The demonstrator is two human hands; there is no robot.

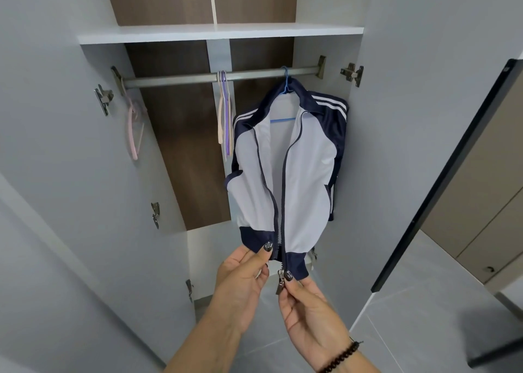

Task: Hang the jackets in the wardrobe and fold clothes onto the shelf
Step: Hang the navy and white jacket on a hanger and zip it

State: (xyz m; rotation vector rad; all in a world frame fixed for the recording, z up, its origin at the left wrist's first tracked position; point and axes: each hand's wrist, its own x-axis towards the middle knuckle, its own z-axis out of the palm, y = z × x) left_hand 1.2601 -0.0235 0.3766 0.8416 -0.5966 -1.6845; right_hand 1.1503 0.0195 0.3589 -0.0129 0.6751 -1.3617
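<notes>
With the left hand (240,279) pinching the navy hem and the right hand (305,310) pinching the metal zip pull (280,280), a hard tug could drag the white-and-navy track jacket (305,169) off its blue plastic hanger (285,89).

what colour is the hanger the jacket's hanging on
Blue: the hanger holding the white and navy jacket shows in the head view, hooked on the rail.

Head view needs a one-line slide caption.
Both hands, left hand and right hand, pinch the hem of a jacket hanging on the wardrobe rail.
</notes>
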